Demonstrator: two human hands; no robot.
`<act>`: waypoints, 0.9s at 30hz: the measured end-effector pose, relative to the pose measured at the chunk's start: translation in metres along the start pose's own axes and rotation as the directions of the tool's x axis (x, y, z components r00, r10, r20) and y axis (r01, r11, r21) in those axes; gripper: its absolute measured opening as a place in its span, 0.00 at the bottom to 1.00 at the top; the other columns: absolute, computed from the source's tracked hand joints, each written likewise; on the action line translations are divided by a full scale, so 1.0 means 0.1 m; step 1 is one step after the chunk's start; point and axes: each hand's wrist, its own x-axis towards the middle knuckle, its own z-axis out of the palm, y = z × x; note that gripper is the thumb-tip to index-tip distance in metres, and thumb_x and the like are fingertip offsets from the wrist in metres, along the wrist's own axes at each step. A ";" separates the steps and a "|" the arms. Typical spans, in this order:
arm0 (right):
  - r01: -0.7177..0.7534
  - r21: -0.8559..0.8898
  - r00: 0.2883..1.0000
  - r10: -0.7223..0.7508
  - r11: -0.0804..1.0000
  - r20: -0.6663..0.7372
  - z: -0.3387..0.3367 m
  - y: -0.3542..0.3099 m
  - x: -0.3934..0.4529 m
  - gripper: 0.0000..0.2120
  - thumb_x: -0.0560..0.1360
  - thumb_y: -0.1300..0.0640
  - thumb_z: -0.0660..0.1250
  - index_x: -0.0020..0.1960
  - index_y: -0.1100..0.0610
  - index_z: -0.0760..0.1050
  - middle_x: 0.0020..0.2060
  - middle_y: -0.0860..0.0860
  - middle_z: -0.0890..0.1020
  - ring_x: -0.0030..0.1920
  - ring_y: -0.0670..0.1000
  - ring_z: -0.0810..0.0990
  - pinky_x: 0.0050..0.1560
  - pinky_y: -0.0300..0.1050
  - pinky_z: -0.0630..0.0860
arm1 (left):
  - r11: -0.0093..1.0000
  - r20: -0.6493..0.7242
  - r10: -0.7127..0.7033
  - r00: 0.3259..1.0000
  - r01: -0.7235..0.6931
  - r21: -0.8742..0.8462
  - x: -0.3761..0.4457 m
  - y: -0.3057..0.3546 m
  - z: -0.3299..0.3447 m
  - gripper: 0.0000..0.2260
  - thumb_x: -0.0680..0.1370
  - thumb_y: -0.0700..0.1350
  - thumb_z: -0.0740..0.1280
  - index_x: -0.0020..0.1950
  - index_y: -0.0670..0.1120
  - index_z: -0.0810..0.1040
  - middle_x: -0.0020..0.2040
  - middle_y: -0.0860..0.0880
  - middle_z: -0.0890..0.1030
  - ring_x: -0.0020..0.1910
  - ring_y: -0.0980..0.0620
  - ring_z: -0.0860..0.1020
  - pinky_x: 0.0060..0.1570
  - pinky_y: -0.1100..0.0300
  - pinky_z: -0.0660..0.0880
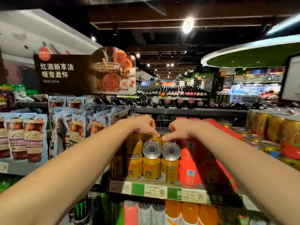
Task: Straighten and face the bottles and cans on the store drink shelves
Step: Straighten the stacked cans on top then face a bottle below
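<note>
Two gold energy-drink cans lie tipped on their sides on top of a row of upright gold cans (151, 168), their silver bases facing me. My left hand (144, 125) pinches the left tipped can (152, 148) at its far end. My right hand (179, 129) pinches the right tipped can (171, 151) the same way. Both arms reach forward over the shelf (162, 190), whose front strip carries price tags.
Red cartons (189, 168) stand right of the gold cans, with shrink-wrapped can packs (276, 127) beyond. Hanging drink pouches (32, 137) fill the left. Below are black energy cans (81, 211) and orange bottles (190, 211). Wine bottles (170, 91) line the far shelves.
</note>
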 end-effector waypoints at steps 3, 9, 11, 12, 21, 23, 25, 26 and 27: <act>-0.017 0.026 0.997 0.015 1.000 0.073 0.00 -0.02 0.06 0.38 0.70 0.25 0.61 0.53 0.61 0.79 0.43 0.52 0.81 0.46 0.55 0.79 0.48 0.48 0.75 | 0.998 0.130 -0.040 0.991 0.034 0.049 0.09 -0.03 -0.02 0.28 0.72 0.68 0.69 0.61 0.48 0.80 0.60 0.49 0.79 0.58 0.47 0.78 0.62 0.51 0.75; 0.001 0.206 0.995 -0.021 0.979 0.095 0.03 -0.02 0.09 0.34 0.70 0.31 0.68 0.62 0.57 0.71 0.57 0.51 0.78 0.56 0.54 0.77 0.61 0.52 0.75 | 0.997 0.261 -0.064 0.963 0.070 -0.014 0.20 -0.04 -0.04 0.30 0.71 0.68 0.70 0.62 0.48 0.74 0.64 0.48 0.76 0.60 0.46 0.76 0.59 0.50 0.75; 0.033 0.249 0.995 -0.054 0.968 0.078 0.03 -0.03 0.08 0.32 0.69 0.33 0.71 0.60 0.55 0.69 0.54 0.49 0.78 0.54 0.52 0.76 0.58 0.51 0.74 | 0.995 0.286 -0.054 0.957 0.076 -0.065 0.21 -0.05 -0.03 0.24 0.73 0.65 0.70 0.58 0.49 0.73 0.61 0.48 0.75 0.58 0.47 0.76 0.54 0.52 0.74; 0.048 0.267 0.996 -0.068 0.962 0.066 0.03 -0.03 0.07 0.31 0.69 0.33 0.72 0.59 0.54 0.69 0.51 0.48 0.77 0.53 0.52 0.76 0.55 0.50 0.74 | 0.992 0.294 -0.050 0.954 0.082 -0.097 0.20 -0.05 -0.03 0.21 0.74 0.63 0.70 0.56 0.49 0.74 0.60 0.48 0.76 0.57 0.47 0.77 0.52 0.53 0.74; 0.098 0.303 0.995 -0.102 0.948 -0.003 -0.03 -0.06 -0.09 0.29 0.68 0.39 0.76 0.54 0.55 0.65 0.42 0.46 0.73 0.42 0.48 0.71 0.39 0.44 0.68 | 0.964 0.319 0.000 0.948 0.085 -0.252 0.14 -0.10 -0.13 0.13 0.74 0.55 0.73 0.48 0.48 0.75 0.51 0.47 0.79 0.47 0.47 0.79 0.47 0.53 0.78; 0.120 0.294 0.993 -0.113 0.948 -0.040 -0.02 -0.03 -0.09 0.27 0.67 0.39 0.77 0.50 0.53 0.66 0.43 0.47 0.75 0.44 0.50 0.73 0.40 0.46 0.69 | 0.956 0.328 0.010 0.945 0.087 -0.281 0.14 -0.12 -0.13 0.16 0.71 0.56 0.76 0.47 0.48 0.75 0.50 0.47 0.80 0.46 0.47 0.80 0.51 0.48 0.79; 0.142 0.287 0.989 -0.125 0.947 -0.076 0.01 0.00 -0.11 0.25 0.67 0.40 0.77 0.47 0.52 0.65 0.43 0.48 0.76 0.44 0.51 0.74 0.40 0.47 0.69 | 0.951 0.328 0.030 0.944 0.074 -0.300 0.11 -0.12 -0.13 0.22 0.62 0.59 0.79 0.45 0.48 0.76 0.47 0.48 0.81 0.44 0.48 0.80 0.53 0.46 0.79; 0.149 0.287 0.988 -0.129 0.946 -0.087 0.01 0.01 -0.12 0.25 0.67 0.40 0.77 0.47 0.51 0.65 0.43 0.48 0.76 0.44 0.51 0.74 0.40 0.47 0.69 | 0.951 0.310 0.036 0.950 0.063 -0.304 0.09 -0.11 -0.12 0.24 0.60 0.60 0.80 0.46 0.48 0.76 0.48 0.48 0.81 0.44 0.48 0.81 0.52 0.47 0.80; 0.150 0.295 0.988 -0.128 0.944 -0.091 0.02 0.01 -0.14 0.25 0.67 0.41 0.77 0.49 0.52 0.66 0.44 0.49 0.77 0.44 0.52 0.75 0.40 0.47 0.70 | 0.952 0.287 0.041 0.957 0.049 -0.301 0.07 -0.10 -0.11 0.25 0.60 0.60 0.79 0.48 0.48 0.76 0.49 0.49 0.81 0.45 0.48 0.81 0.52 0.48 0.80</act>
